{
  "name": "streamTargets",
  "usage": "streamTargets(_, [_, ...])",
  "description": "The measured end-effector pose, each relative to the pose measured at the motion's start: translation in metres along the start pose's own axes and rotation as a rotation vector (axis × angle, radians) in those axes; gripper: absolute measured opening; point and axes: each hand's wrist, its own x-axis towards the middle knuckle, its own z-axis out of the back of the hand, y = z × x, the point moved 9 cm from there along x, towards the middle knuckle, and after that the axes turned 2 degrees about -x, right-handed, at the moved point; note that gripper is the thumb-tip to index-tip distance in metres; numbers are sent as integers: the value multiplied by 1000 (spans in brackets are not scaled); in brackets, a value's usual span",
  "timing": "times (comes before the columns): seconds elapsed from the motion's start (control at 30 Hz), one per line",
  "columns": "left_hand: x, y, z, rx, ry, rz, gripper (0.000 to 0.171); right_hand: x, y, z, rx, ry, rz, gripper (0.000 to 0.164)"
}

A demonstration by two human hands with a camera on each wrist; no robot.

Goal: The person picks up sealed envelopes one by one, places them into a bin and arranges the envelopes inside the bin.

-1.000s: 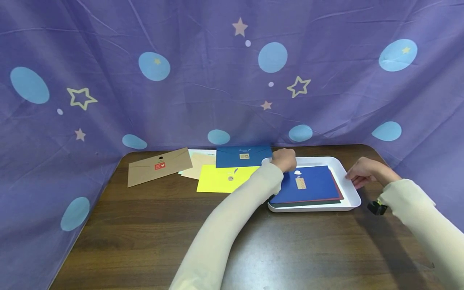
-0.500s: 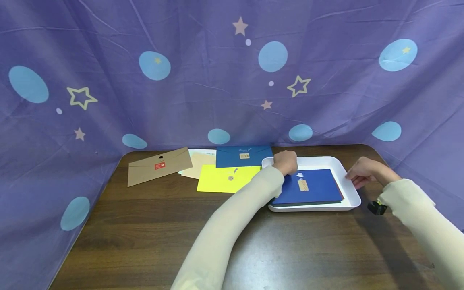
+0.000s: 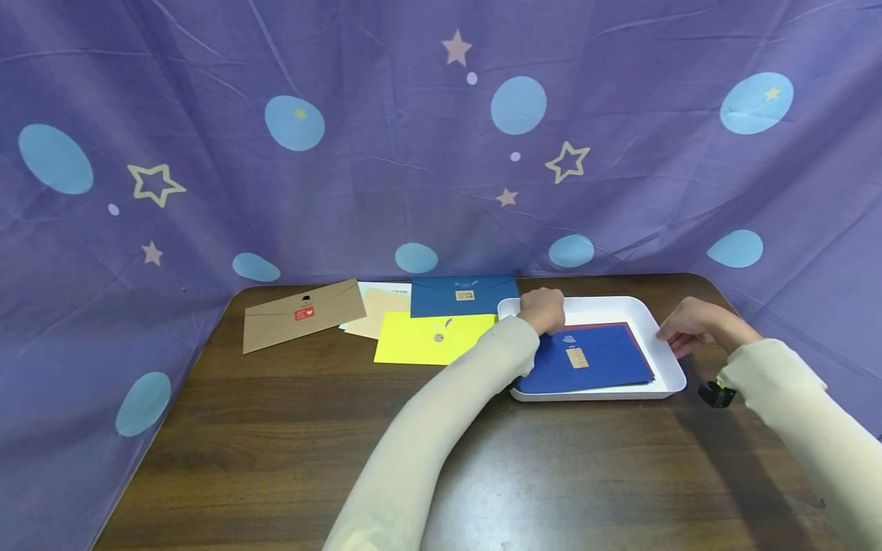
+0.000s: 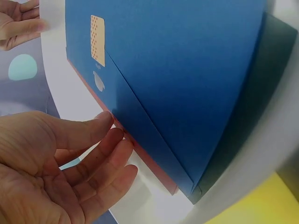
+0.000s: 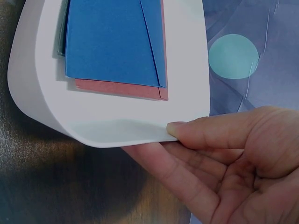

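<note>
A white tray [image 3: 644,315] holds a stack of envelopes near the right end of the table. On top lies a blue envelope [image 3: 606,363] with a patterned label. Beneath it a red envelope [image 4: 156,170] sticks out along the far edge, and a dark green envelope [image 4: 275,56] shows at the side. My left hand [image 3: 542,310] reaches over the tray's left end, thumb and fingertips pinching the red envelope's far edge. My right hand [image 3: 696,325] grips the tray's right rim, thumb on top and fingers underneath, as the right wrist view shows.
Left of the tray, a yellow envelope [image 3: 413,340], a second blue envelope [image 3: 441,302], a cream envelope [image 3: 372,315] and a brown envelope [image 3: 272,325] lie on the wooden table [image 3: 262,444]. A purple patterned curtain [image 3: 372,207] hangs behind.
The blue envelope in the tray has slid slightly toward the near rim, covering the green edge there and baring the red envelope's far edge. My right hand stays on the rim.
</note>
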Motion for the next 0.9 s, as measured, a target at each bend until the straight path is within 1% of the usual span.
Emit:
streamTargets(0.23, [1, 1, 0, -2, 5, 2, 6, 0, 3, 1, -6, 6, 8, 21])
streamTargets(0.5, [-7, 1, 3, -28, -24, -7, 13, 3, 1, 3, -12, 2, 3, 19])
streamTargets(0.67, [-10, 2, 5, -24, -28, -12, 18, 2, 2, 2, -13, 4, 2, 20])
streamTargets(0.77, [-11, 2, 9, -21, -35, -20, 19, 1, 3, 2, -16, 3, 3, 20])
streamTargets(0.83, [-11, 3, 12, -21, -39, -27, 14, 0, 3, 2, -16, 3, 2, 19])
streamTargets(0.9, [-11, 5, 16, -27, -50, -29, 4, 0, 3, 3, -16, 5, 3, 20])
